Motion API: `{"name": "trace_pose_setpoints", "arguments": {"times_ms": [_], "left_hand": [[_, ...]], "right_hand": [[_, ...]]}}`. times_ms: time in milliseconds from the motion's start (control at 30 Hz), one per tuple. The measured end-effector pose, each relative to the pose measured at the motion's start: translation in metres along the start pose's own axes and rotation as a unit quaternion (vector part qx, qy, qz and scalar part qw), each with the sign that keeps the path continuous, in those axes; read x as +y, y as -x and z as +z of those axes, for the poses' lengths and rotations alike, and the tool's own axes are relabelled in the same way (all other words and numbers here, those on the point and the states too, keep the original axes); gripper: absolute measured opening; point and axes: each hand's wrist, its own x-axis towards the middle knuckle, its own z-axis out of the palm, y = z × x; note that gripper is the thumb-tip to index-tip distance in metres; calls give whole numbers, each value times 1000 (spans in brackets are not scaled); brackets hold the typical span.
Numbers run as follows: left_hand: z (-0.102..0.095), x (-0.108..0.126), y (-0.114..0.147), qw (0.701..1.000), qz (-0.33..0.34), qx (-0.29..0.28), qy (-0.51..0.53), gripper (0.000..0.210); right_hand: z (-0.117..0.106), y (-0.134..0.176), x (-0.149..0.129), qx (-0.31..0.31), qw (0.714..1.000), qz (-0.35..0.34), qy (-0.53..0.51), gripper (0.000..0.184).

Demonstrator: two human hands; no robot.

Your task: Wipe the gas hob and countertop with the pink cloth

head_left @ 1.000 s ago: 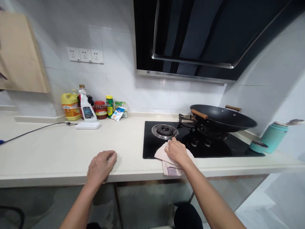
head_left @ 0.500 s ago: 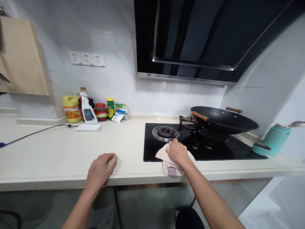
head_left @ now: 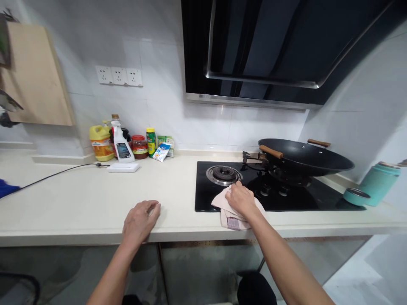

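My right hand [head_left: 241, 198] is closed on a pale pink cloth [head_left: 233, 223], bunched under the fingers. The cloth lies on the front of the black glass cooktop [head_left: 205, 199] and spreads over its front edge onto the countertop. Just behind these fingers is the left burner [head_left: 224, 174]. My left hand [head_left: 140, 221] rests on the light countertop [head_left: 85, 203] near its front edge, holding nothing; its fingers are loosely bent, with the thumb a little apart.
A black wok [head_left: 308, 159] with wooden handles sits over the right burner. At the far right stand a teal flask [head_left: 380, 184] and its cup-like lid [head_left: 356, 196]. A spray bottle [head_left: 122, 146], several other containers and a white power strip [head_left: 123, 167] are at the back left.
The view has turned slightly left, so the scene sits a little further right. My right hand and the cloth stay at nearly the same spot on the cooktop; my left hand still rests on the countertop.
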Motion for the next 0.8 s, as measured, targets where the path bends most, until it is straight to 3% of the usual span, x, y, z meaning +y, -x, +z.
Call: {"name": "trace_pose_setpoints", "arguments": {"times_ms": [333,800], "left_hand": [[-1,-1,0,1000,-4,-13,2,38],[5,-6,0,1000,7,13,3,38]], "right_hand": [[4,-8,5,-4,1000,11,-2,33],[7,-8,7,7,1000,12,-1,32]]}}
